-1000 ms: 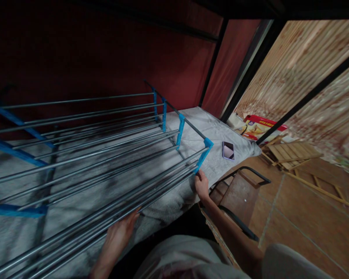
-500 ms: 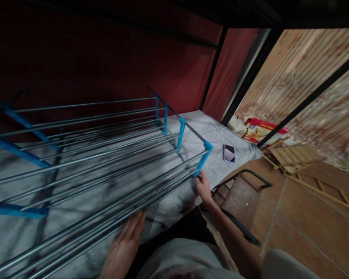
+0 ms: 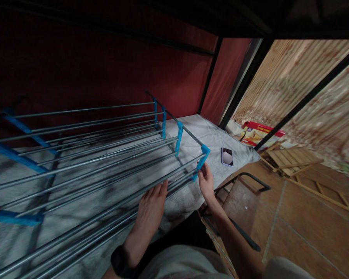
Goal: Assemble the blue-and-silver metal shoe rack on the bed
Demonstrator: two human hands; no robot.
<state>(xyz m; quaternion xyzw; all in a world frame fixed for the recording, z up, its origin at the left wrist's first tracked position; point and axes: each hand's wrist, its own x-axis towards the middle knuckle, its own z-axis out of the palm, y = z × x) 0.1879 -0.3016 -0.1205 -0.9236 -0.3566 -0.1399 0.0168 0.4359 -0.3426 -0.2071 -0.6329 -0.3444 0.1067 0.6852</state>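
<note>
The blue end bracket point(image 3: 201, 159) is being gripped by the right hand point(image 3: 206, 182), while open left hand point(image 3: 151, 207) fingers are being laid flat across the metal rods point(image 3: 104, 182).

You are looking at a dim scene: the red wall point(image 3: 90, 69) and the top edge sink into near black. Light comes in from the right, brightening the floor point(image 3: 308, 221) and the corrugated wall point(image 3: 282, 89). The rods point(image 3: 104, 155) catch faint glints and throw soft shadows on the bed point(image 3: 215, 135). Straight lines bow toward the edges, and the far right looks smeared.
</note>
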